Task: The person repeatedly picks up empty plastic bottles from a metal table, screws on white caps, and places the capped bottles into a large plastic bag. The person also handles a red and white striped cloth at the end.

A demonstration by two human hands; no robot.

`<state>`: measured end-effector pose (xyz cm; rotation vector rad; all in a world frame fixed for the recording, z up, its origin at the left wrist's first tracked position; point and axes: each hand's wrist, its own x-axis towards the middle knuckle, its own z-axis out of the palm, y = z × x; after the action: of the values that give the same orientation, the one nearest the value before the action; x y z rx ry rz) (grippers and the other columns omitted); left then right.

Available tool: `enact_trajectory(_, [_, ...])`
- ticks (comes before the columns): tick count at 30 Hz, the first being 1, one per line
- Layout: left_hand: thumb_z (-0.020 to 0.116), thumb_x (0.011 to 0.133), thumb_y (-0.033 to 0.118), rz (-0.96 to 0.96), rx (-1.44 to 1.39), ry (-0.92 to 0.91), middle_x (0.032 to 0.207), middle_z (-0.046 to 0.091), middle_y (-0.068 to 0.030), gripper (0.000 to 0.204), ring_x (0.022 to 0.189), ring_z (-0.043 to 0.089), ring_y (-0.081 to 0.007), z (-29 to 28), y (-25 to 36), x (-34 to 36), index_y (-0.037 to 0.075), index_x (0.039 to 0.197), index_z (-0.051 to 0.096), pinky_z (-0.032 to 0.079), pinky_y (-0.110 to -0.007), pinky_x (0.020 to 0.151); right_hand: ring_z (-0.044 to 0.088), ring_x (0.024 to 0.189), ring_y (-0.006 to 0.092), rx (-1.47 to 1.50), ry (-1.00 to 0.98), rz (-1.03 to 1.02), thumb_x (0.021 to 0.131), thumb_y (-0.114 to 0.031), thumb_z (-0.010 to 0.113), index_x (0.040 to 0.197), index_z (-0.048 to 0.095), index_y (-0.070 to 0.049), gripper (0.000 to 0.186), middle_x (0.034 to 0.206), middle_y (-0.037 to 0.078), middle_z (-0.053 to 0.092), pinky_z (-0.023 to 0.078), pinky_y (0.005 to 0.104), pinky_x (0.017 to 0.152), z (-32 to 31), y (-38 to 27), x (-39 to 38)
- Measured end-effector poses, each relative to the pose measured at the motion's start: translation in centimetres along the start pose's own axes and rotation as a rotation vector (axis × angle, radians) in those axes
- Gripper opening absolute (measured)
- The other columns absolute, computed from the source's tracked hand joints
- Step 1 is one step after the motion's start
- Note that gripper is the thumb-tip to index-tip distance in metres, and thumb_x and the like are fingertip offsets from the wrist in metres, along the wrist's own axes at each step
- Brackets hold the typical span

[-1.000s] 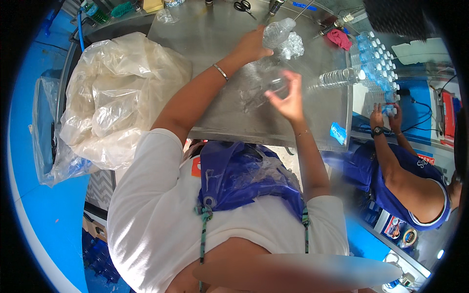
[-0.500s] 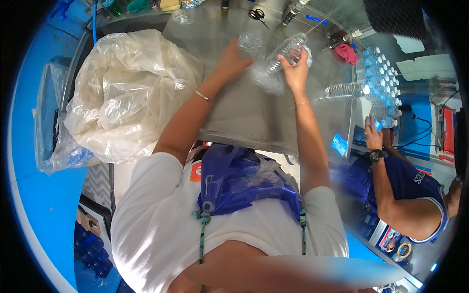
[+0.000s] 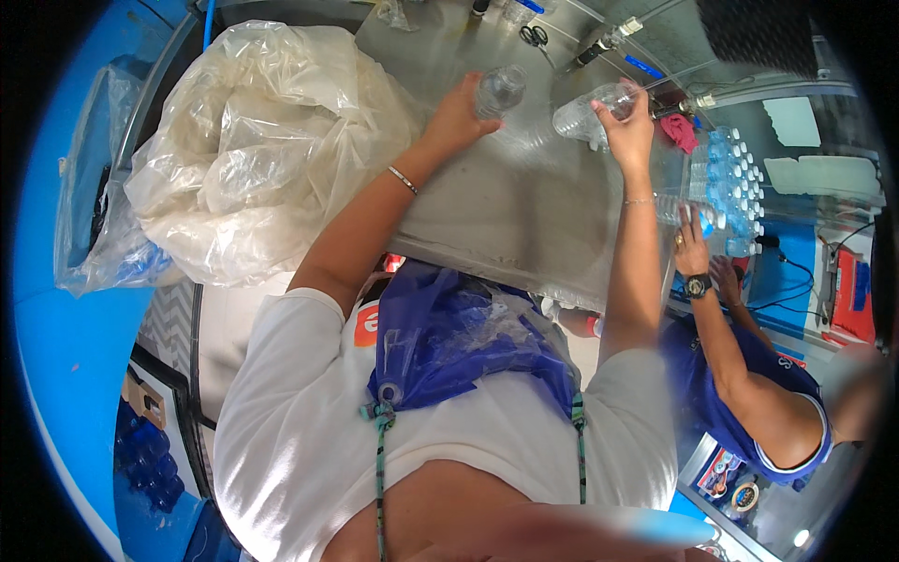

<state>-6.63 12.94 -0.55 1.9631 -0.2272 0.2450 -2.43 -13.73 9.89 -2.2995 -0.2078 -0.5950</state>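
My left hand (image 3: pixel 457 122) grips a clear plastic bottle (image 3: pixel 504 86) above the metal table. To its right, my right hand (image 3: pixel 627 131) has its fingers wrapped round a second clear bottle (image 3: pixel 579 120), tilted with its base toward the left hand. The two bottles are apart. Right of my right forearm, a co-worker's hand (image 3: pixel 692 251) touches a clear bottle (image 3: pixel 669 208) with a blue label at its cap end.
A large translucent plastic bag (image 3: pixel 267 155) fills the table's left side. Several capped bottles (image 3: pixel 730 183) stand at the right. Scissors (image 3: pixel 535 37), a pink cloth (image 3: pixel 678 133) and metal fittings (image 3: pixel 609 42) lie along the far side of the metal table (image 3: pixel 496 215). The co-worker stands at the right.
My right hand has moved its bottle right, away from my left hand. The bottle in my left hand, blurred before, now shows clearly. The co-worker's hand has brought a blue label to the lying bottle.
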Motion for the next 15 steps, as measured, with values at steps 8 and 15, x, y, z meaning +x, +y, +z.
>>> enact_trajectory(8, [0.084, 0.068, 0.027, -0.069, 0.429, -0.65, 0.114, 0.06, -0.0247, 0.081, 0.106, 0.058, -0.0411, -2.8, 5.7, -2.9, 0.0, 0.132, 0.042, 0.044, -0.045, 0.096, 0.057, 0.109, 0.0193, 0.359, -0.315, 0.22, 0.075, 0.006, 0.068, 0.126, 0.046, -0.007, 0.058, 0.125, 0.011, 0.055, 0.049, 0.0335, 0.088, -0.6, 0.6, -1.8])
enact_trajectory(15, [0.08, 0.072, 0.021, 0.246, 0.046, -0.202, 0.119, 0.056, -0.0227, 0.075, 0.107, 0.056, -0.0403, 5.3, 9.8, -1.6, -0.001, 0.133, 0.042, 0.045, -0.044, 0.092, 0.052, 0.116, 0.0219, 0.762, -0.311, 0.13, 0.077, 0.01, 0.063, 0.135, 0.028, -0.011, 0.071, 0.128, 0.015, 0.051, 0.05, 0.0356, 0.093, -2.9, -1.1, -8.0])
